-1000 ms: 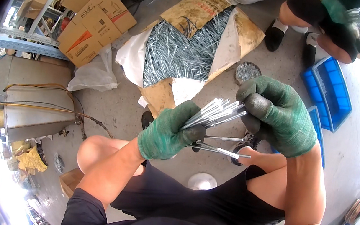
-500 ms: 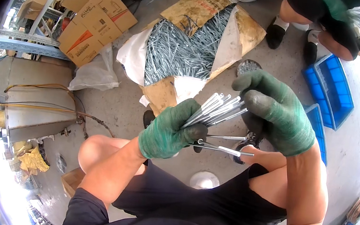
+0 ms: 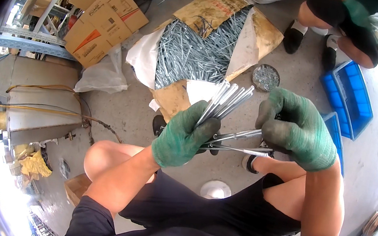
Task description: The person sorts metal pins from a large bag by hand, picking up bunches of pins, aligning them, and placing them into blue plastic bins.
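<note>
My left hand (image 3: 182, 135), in a green glove with dark fingertips, is closed around a bundle of thin silvery metal rods (image 3: 227, 101), some with a thicker sleeve-like end. Their upper ends fan out past my thumb. A few more rods (image 3: 245, 150) stick out to the right below the thumb. My right hand (image 3: 300, 131), gloved alike, has thumb and fingers pinched at the tip of a rod (image 3: 239, 135) that runs from the left hand. Beyond both hands lies an opened sack (image 3: 176, 98) full of loose metal rods (image 3: 195, 56).
A round dish (image 3: 266, 78) of small metal pieces sits right of the sack. Blue plastic bins (image 3: 353, 100) stand farther right. Another person (image 3: 348, 32), in green gloves, holds similar rods. Cardboard boxes (image 3: 99, 33) and a metal cabinet (image 3: 41, 102) with cables are on the left.
My right hand's fingers have closed from a loose curl into a pinch at a rod's tip. The bundle in my left hand has tilted more upright.
</note>
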Action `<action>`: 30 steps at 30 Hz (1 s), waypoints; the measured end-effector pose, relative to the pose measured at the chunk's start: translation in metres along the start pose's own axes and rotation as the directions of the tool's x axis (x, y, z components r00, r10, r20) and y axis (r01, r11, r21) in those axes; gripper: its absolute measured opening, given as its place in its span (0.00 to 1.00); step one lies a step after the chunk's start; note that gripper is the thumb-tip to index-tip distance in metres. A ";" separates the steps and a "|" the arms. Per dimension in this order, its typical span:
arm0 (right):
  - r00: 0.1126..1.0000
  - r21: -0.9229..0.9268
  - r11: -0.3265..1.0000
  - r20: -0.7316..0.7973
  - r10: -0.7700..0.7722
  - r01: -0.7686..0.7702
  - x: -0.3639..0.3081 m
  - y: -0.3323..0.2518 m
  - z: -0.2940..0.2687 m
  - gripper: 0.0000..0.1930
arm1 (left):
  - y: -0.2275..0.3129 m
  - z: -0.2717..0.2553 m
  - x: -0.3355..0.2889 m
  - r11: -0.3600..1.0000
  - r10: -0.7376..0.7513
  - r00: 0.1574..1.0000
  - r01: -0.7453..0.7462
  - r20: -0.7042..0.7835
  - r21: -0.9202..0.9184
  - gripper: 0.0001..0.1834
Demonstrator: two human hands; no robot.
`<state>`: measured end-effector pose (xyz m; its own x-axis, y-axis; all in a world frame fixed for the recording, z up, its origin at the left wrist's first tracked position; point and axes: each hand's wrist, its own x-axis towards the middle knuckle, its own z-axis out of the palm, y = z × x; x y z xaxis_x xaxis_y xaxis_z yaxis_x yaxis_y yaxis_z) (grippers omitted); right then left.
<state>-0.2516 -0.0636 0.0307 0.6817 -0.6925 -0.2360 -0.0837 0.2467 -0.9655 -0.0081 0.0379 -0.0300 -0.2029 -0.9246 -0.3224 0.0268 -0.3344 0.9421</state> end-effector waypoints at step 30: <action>0.975 0.206 0.977 -0.200 0.099 -0.057 0.009 0.007 0.003 0.12 | 0.010 0.010 0.004 0.999 0.037 0.999 -0.037 -0.009 -0.005 0.11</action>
<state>-0.2436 -0.0659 0.0219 0.5112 -0.7860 -0.3476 0.0293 0.4201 -0.9070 -0.0185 0.0324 -0.0209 -0.1932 -0.9380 -0.2878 0.0392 -0.3005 0.9530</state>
